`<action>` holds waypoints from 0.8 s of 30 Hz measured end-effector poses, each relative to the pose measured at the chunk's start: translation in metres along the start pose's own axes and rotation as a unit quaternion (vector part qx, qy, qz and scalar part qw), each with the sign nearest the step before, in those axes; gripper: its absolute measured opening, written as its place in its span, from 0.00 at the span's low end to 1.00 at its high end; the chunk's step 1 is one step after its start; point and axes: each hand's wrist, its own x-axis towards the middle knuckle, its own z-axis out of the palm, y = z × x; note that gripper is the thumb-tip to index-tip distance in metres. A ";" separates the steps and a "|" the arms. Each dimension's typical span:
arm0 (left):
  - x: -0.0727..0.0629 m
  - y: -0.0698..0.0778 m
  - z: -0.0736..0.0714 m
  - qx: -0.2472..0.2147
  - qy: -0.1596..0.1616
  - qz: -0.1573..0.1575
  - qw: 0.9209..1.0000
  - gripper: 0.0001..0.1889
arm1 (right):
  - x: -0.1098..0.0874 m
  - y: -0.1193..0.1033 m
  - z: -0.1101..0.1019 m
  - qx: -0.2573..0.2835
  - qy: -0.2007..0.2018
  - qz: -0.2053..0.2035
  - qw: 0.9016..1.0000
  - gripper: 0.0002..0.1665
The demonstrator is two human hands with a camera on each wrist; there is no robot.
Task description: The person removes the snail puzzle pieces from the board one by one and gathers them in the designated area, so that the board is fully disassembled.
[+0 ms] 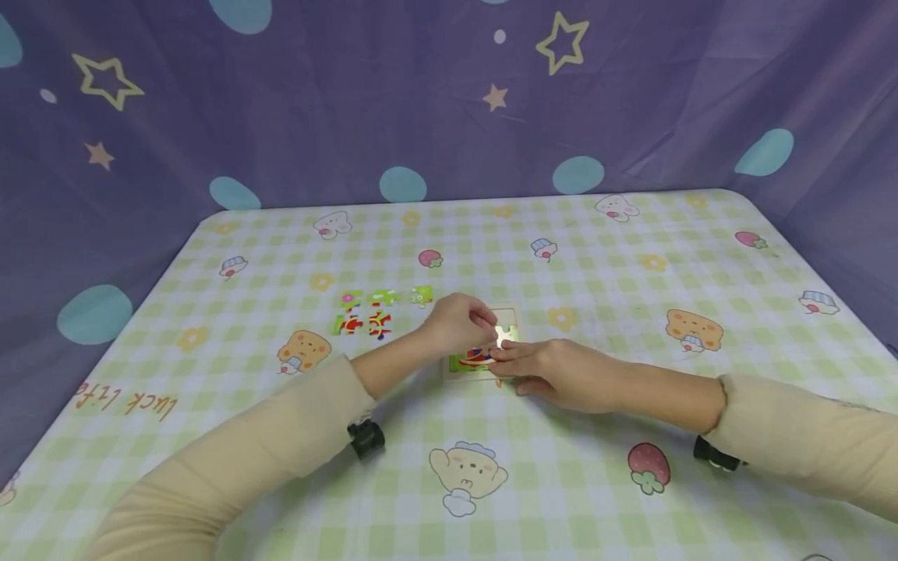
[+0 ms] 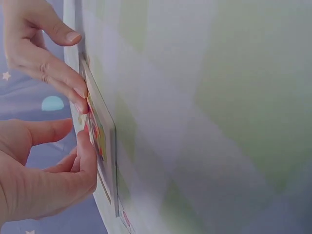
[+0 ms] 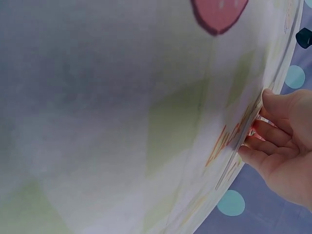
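Note:
A small wooden jigsaw tray [image 1: 510, 316] lies on the table between both hands, with red, blue and green picture pieces [image 1: 471, 360] in its near part. My left hand [image 1: 457, 322] is over the tray's left side. In the left wrist view its bent index finger [image 2: 87, 161] is at the pieces, while the thumb [image 2: 57, 130] stands apart from it, with no piece visible between them. From the right, my right hand [image 1: 571, 378] reaches in with extended fingers, their tips resting on the picture. The right wrist view shows that hand's fingers [image 3: 273, 141] along the tray's edge.
Left of the tray, several loose jigsaw pieces [image 1: 381, 298] lie in two rows on the checked tablecloth [image 1: 561, 483]. A purple curtain [image 1: 435, 101] with stars hangs behind the table's far edge. Each wrist carries a small black camera [image 1: 366, 438].

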 end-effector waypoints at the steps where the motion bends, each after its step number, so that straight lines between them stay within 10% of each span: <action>1: 0.000 0.000 0.000 -0.004 -0.002 -0.005 1.000 0.12 | 0.000 0.000 0.000 0.000 -0.001 0.000 1.000 0.25; 24: 0.010 0.004 0.002 -0.029 0.004 -0.021 0.999 0.04 | -0.002 -0.005 0.002 -0.023 0.004 -0.009 1.000 0.27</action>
